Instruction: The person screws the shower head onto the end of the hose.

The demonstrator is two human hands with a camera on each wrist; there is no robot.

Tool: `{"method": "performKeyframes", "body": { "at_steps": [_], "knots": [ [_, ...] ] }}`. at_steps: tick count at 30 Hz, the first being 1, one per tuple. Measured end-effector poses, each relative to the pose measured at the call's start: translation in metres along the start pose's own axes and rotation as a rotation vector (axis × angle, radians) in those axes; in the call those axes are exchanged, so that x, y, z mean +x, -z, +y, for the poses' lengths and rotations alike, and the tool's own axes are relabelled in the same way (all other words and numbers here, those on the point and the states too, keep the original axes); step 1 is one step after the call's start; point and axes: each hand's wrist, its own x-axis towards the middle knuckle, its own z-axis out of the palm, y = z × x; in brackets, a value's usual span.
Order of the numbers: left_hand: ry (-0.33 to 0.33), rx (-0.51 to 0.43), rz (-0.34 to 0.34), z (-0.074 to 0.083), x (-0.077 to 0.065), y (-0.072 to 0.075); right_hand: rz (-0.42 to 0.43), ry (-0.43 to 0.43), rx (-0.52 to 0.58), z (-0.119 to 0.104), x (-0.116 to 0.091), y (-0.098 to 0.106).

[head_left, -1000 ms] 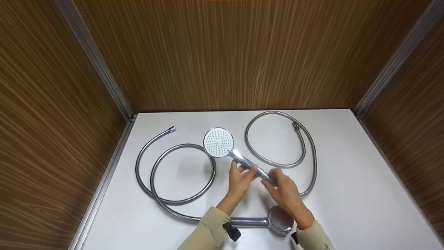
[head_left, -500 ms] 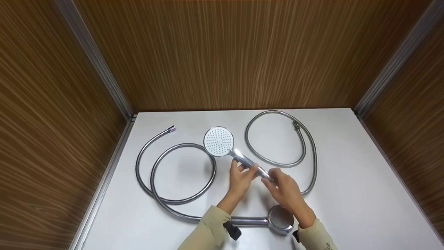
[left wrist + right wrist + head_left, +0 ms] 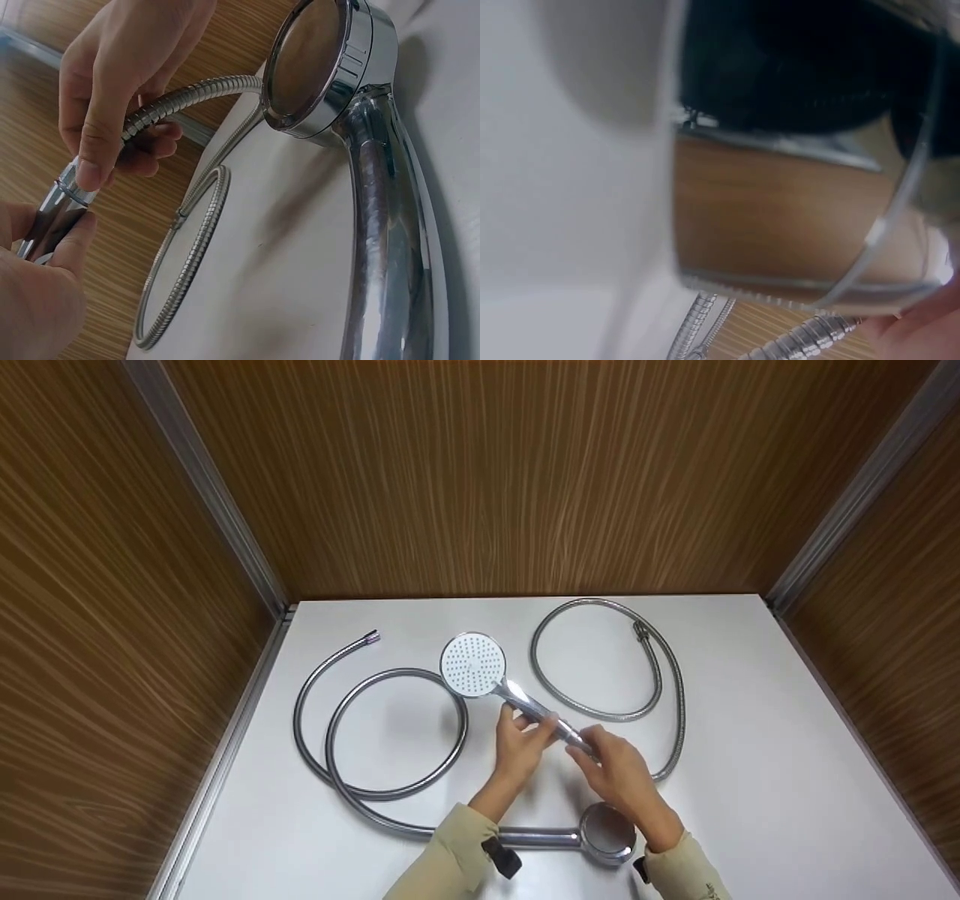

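Observation:
A shower head (image 3: 473, 665) with a white, dotted face is held above the table, tilted with its face up and to the left. My left hand (image 3: 517, 750) grips its chrome handle (image 3: 529, 707). At the handle's lower end, my right hand (image 3: 619, 772) pinches the joint with a ribbed metal hose (image 3: 191, 96), thumb and fingers around the end piece (image 3: 73, 184). The right fingers partly hide that joint. Below my hands a second chrome shower head (image 3: 606, 834) lies on the table, its round back close up in the right wrist view.
A long smooth hose (image 3: 397, 671) loops across the left side from the second shower head, its free metal end (image 3: 371, 637) toward the back. The ribbed hose curls at the right, ending in a nut (image 3: 640, 631). Wood-grain panels (image 3: 480, 480) enclose the white table (image 3: 780, 780).
My right fingers have shifted very slightly at the handle's end, and the hose beside that hand has moved a little. My left hand and the shower head stay put.

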Motion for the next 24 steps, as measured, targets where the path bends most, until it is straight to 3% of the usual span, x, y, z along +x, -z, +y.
{"method": "performKeyframes", "body": {
  "at_steps": [11,24],
  "knots": [
    [0.002,0.015,0.027,-0.0024,0.0008,-0.003,-0.013,-0.037,0.011,-0.0013,0.0011,0.0036],
    [0.011,0.008,0.032,0.0011,0.0004,-0.0035,-0.003,-0.005,-0.002,-0.0003,0.0028,0.0031]
  ]
}}
